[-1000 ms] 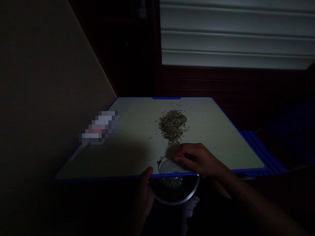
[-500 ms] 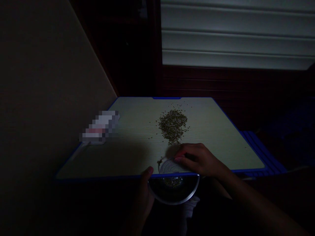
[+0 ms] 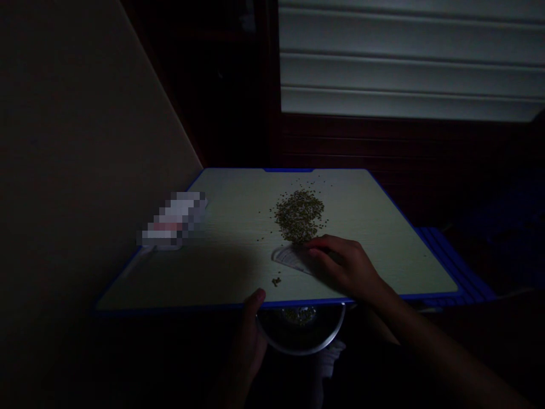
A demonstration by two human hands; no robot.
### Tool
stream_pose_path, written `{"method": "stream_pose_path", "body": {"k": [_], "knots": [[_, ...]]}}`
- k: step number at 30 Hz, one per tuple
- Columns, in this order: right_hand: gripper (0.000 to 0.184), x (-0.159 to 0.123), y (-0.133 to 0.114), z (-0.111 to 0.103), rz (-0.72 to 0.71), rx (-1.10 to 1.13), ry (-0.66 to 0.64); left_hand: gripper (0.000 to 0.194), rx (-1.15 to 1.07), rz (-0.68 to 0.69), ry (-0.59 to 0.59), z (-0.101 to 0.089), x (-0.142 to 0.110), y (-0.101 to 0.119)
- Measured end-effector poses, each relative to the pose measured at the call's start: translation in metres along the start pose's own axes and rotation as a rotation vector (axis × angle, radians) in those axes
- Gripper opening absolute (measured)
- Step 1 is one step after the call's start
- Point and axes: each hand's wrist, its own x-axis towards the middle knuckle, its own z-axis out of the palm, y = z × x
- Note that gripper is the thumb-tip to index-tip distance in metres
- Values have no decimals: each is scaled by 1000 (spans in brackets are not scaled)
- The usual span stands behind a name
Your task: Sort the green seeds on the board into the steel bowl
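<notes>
The right hand (image 3: 343,264) pinches a clear half-round plate (image 3: 292,257) just nearer than the seed pile (image 3: 299,215); the left hand (image 3: 254,332) seems to grasp the bowl (image 3: 293,352), farther below this pile. Already some seeds (image 3: 305,315) are inside; the pile is left.

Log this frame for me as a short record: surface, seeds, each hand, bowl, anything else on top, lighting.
Surface: pale tabletop with blue edging
Seeds: loose main pile with strays around it; small cluster nearer the front edge
Right hand: right hand pinching a clear curved sheet just below the pile
Left hand: left hand at the bowl's left side, thumb up at the table edge; grip unclear
Bowl: shiny-rimmed bowl, partly under the front edge, some seeds inside
Also on top: pixelated item, left side
Lighting: dim
</notes>
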Motion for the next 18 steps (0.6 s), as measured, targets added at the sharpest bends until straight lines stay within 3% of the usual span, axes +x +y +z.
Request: {"method": "stream_pose_path", "body": {"k": [18], "knots": [[23,1,-1,0,-57,-13,-107,33,3,-25,50,5,-4,2]]}}
